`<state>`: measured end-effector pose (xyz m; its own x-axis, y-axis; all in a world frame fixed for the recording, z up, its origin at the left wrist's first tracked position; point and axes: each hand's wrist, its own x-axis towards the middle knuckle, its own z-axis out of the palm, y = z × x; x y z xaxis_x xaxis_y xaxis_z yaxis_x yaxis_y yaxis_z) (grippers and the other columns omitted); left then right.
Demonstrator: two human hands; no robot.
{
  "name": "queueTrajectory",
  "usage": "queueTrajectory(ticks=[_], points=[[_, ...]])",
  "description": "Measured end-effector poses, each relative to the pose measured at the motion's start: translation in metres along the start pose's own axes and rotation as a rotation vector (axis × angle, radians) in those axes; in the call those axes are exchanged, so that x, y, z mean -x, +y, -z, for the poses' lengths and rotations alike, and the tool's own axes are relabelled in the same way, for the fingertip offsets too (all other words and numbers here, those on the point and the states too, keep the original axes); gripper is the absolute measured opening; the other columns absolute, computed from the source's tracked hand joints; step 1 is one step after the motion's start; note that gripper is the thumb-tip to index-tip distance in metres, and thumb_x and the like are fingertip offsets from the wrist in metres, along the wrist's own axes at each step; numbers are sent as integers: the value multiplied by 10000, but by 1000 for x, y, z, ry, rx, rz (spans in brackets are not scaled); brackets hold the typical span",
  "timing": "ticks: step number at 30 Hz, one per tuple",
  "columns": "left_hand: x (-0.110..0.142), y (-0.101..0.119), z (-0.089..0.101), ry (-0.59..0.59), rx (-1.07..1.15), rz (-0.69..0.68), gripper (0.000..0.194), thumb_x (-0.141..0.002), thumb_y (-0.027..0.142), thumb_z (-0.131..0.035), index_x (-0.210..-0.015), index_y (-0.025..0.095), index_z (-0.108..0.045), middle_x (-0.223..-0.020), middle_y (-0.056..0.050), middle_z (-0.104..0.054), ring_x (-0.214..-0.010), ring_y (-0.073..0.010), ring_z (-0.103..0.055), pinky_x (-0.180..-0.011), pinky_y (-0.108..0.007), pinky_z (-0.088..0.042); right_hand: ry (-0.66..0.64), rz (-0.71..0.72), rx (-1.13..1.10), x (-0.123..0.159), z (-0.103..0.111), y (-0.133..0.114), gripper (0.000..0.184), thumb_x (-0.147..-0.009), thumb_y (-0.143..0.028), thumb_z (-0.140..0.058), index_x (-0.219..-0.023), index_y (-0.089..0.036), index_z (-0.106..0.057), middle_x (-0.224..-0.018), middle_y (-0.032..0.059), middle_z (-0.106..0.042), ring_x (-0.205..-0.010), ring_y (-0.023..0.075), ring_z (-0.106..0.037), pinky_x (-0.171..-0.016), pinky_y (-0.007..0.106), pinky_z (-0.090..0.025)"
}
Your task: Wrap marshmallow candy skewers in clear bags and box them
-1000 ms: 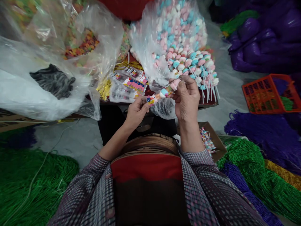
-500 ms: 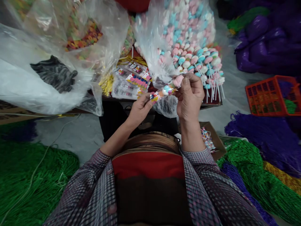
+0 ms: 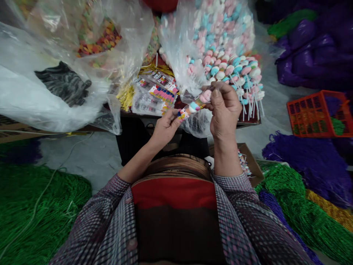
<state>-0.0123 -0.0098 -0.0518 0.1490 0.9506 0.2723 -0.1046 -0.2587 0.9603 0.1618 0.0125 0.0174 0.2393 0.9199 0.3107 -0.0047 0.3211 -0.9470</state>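
Observation:
A clear printed candy wrapper (image 3: 194,106) with pink, white, blue and orange sweets inside stretches at a slant between my two hands. My left hand (image 3: 166,127) pinches its lower, printed end between thumb and fingers. At the upper end, by the pink marshmallow, my right hand (image 3: 224,106) is closed on the wrapper's edge. Just beyond lie flat printed wrappers (image 3: 162,94) and gold twist ties (image 3: 125,97). Marshmallow lollipops (image 3: 238,70) on white sticks are heaped past my right hand. Whether a stick is in the held wrapper is hidden.
Large clear bags of ring-shaped gummies (image 3: 102,38) and of pastel marshmallows (image 3: 223,22) stand at the back of the table. A cardboard box (image 3: 256,171) with wrapped pieces is by my right forearm. An orange basket (image 3: 307,116) and green cord (image 3: 292,184) lie at right.
The pink marshmallow sits slightly lower and further left in the wrapper. My right hand has shifted a little up and to the right; my left hand keeps its pinch.

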Motion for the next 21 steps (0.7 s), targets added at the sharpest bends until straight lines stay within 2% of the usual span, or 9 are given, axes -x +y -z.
queueTrajectory(ticks=[3,7,10,14,17,21], points=[[0,-1,3,38,38,33,396,-900,566,-719,-1070,208,-711,-962,-30,-785,-886,-150,-718,-855,-311,-577,-6,53,68,-1,2,1,294,-871,-561,-753,-1000,-299,-722,-988,12,-756,-874,172,-702,-764,352,-615],[0,-1,7,97,44,75,392,-839,545,-793,-1066,225,-782,-998,-34,-816,-915,-166,-739,-892,-344,-601,-47,91,136,2,7,8,321,-899,-592,-706,-1047,-308,-726,-1032,-7,-730,-1035,199,-719,-876,414,-635],[-1,2,8,132,13,99,379,-818,542,-812,-1052,245,-815,-1018,-34,-828,-925,-179,-739,-897,-363,-610,-69,100,147,3,10,17,351,-906,-611,-684,-1087,-312,-721,-1077,-5,-725,-1127,217,-712,-887,430,-650],[0,5,7,147,-12,113,381,-819,555,-802,-1043,249,-827,-1023,-29,-832,-931,-185,-734,-895,-368,-608,-19,116,151,4,9,36,378,-948,-614,-616,-1144,-306,-715,-1142,16,-728,-1136,223,-726,-859,411,-660],[0,7,6,129,-16,120,351,-842,550,-780,-1018,250,-828,-929,-9,-821,-845,-165,-718,-827,-333,-602,31,115,175,8,4,43,381,-958,-599,-602,-1148,-290,-720,-1143,20,-739,-1097,207,-738,-891,411,-658],[-4,8,7,71,-18,105,384,-865,586,-739,-951,220,-814,-732,3,-750,-612,-117,-638,-626,-266,-544,41,101,172,15,-3,33,347,-935,-572,-650,-1090,-273,-735,-1111,13,-747,-1123,210,-728,-976,442,-636]])
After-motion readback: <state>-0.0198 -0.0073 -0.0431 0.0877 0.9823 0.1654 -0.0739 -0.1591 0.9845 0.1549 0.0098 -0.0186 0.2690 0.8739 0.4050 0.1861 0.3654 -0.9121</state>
